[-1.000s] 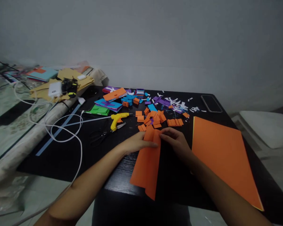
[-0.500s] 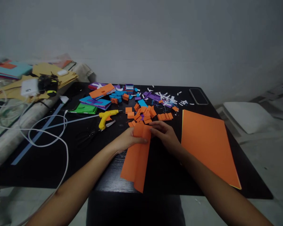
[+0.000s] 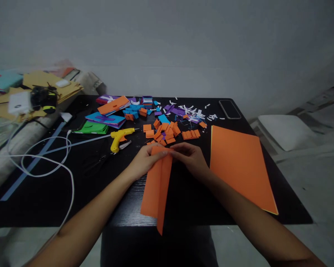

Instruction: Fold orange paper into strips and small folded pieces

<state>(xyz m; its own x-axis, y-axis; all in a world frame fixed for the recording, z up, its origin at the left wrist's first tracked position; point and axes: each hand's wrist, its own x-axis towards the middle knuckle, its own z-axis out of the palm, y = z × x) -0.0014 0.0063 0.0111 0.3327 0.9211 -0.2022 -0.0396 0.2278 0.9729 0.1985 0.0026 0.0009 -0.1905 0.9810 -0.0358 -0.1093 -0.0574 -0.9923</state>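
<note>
A long folded orange paper (image 3: 153, 189) hangs between my hands over the front of the black table, with a lengthwise crease down its middle. My left hand (image 3: 144, 159) grips its upper left side, thumb lying across the front. At the top right edge, my right hand (image 3: 190, 159) pinches the paper between thumb and fingers. Just beyond my hands lies a heap of small folded orange paper pieces (image 3: 167, 129). To the right is a stack of large orange sheets (image 3: 239, 163), a yellow edge showing beneath.
A yellow glue gun (image 3: 118, 139) and pliers (image 3: 125, 145) lie left of the heap. Folded blue (image 3: 107, 119) and green paper (image 3: 93, 127) are behind them. White paper scraps (image 3: 193, 111) and a phone (image 3: 229, 109) sit at the back. A white cable (image 3: 71, 174) loops over the left side.
The orange paper's fold has closed narrower, and my left thumb has shifted up towards its top edge. My right hand stays at the upper right corner. The whole view has shifted slightly.
</note>
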